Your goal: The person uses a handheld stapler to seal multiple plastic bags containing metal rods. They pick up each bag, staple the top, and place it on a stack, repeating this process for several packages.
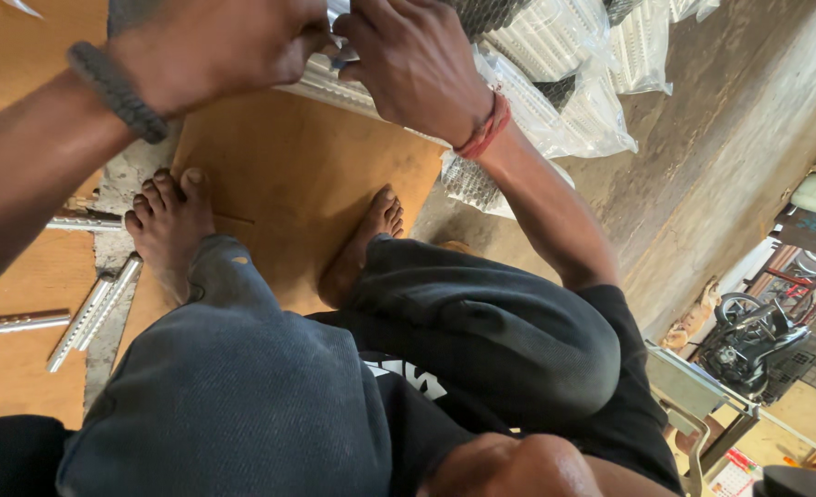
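Both pinching the same perforated metal strip (334, 81) up top, left hand (214, 46) and right hand (417, 64) closed tight, bagged strips (564, 83) just beside.

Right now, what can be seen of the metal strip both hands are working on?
The metal strip is a long, silvery, ribbed piece, mostly hidden by the hands. It lies slanted along the far edge of the brown board. The left hand and right hand meet over it at the top of the view, fingers pinching near its middle. Clear bags of similar parts sit just behind it.
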